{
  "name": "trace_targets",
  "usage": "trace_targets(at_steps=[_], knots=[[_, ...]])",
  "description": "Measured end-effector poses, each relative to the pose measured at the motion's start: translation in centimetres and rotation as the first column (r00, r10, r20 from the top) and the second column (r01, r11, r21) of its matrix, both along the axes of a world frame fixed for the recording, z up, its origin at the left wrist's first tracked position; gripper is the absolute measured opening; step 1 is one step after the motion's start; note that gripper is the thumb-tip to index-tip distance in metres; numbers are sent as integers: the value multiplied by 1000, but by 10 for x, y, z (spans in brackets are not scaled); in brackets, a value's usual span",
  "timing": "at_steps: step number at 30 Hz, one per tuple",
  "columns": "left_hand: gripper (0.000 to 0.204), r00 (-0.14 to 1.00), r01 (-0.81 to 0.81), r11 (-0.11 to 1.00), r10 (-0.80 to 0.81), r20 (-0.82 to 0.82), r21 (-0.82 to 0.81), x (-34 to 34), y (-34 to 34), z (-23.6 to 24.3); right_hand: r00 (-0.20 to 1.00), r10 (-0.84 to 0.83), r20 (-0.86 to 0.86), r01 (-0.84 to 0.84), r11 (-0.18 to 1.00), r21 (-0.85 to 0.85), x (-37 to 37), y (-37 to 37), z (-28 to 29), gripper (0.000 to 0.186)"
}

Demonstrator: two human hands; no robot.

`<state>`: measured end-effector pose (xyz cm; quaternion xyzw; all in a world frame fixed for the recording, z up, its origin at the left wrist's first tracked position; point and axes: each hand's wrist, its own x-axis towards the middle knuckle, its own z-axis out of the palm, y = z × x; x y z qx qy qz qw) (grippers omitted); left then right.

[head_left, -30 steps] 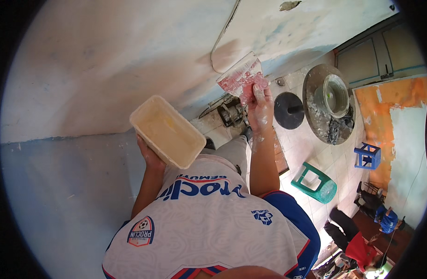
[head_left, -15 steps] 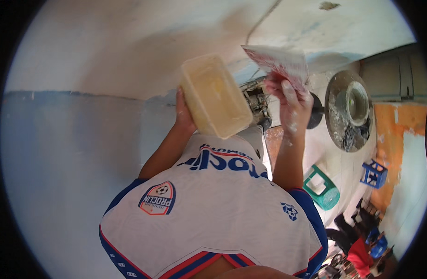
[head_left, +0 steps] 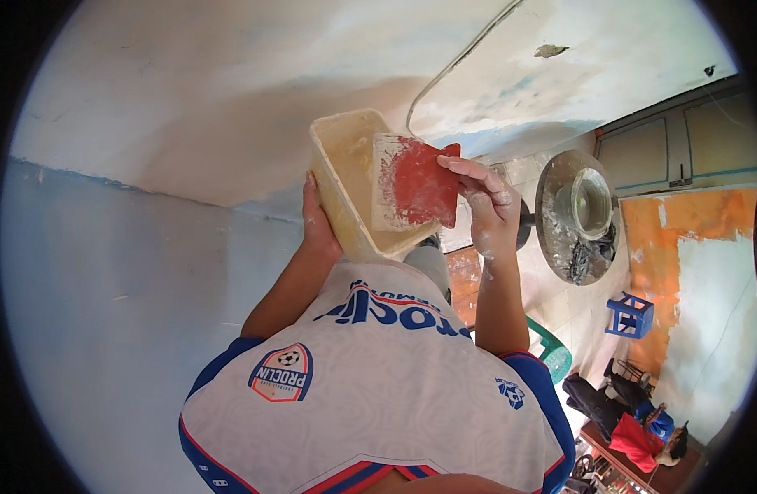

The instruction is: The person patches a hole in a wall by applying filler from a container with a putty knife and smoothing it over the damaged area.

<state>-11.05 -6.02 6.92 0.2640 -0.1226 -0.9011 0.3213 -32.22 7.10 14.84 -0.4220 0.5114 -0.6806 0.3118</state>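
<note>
Gripping tub (head_left: 351, 156) from its left side with left hand (head_left: 319, 226); holding red scraper (head_left: 418, 183) by its right end in right hand (head_left: 494, 212), tub just left of that grip, partly under scraper; can't tell if touching. Best to brace tub firmly, drag scraper flat and steady, tilt gently. Boxy, round-cornered tub, cream, likely plastic; broad, flat scraper, crusty pale smears (head_left: 388, 193) toward left edge

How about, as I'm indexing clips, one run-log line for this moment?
left grip: holds cream tub; right grip: holds red spreader, overlapping the tub in view, contact unclear; surroundings: blue stool, right side
</note>
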Motion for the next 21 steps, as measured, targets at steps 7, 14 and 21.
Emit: trace_targets(at_steps=[7,14,21], knots=[[79,995,-98,995,99,-24,26,-26,23,-11,937,-146,318,128,989,75,-23,-5,-1,77],[79,983,-183,983,183,-1,-19,-69,52,-8,760,126,638,-366,894,259,-115,16,-32,55],[76,898,-429,903,428,103,-20,-96,90,-11,900,-82,429,43,994,101,-179,-32,-76,28]])
